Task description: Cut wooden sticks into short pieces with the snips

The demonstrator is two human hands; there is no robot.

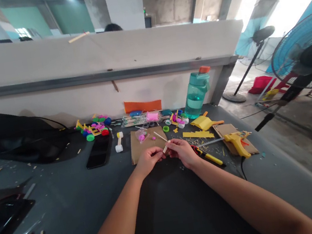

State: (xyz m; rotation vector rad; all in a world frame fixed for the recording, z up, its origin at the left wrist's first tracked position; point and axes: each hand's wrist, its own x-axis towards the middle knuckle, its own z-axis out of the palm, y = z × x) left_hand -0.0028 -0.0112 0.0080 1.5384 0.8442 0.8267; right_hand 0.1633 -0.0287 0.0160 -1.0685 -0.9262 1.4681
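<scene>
A small wooden piece [166,147] is pinched in the fingertips of left hand [150,160] and right hand [182,152] beside the cardboard [137,146]; positioning is apparently underway, steadiness being required; finer joints cannot be discerned.

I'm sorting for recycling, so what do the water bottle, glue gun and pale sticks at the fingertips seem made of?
Water bottle: likely plastic, smooth and glossy; it's tinted teal and see-through, liquid showing inside.
Glue gun: probably hard plastic; its body looks opaque and evenly yellow.
Pale sticks: perhaps bare wood, by their cream colour; grain too small to see.
</scene>
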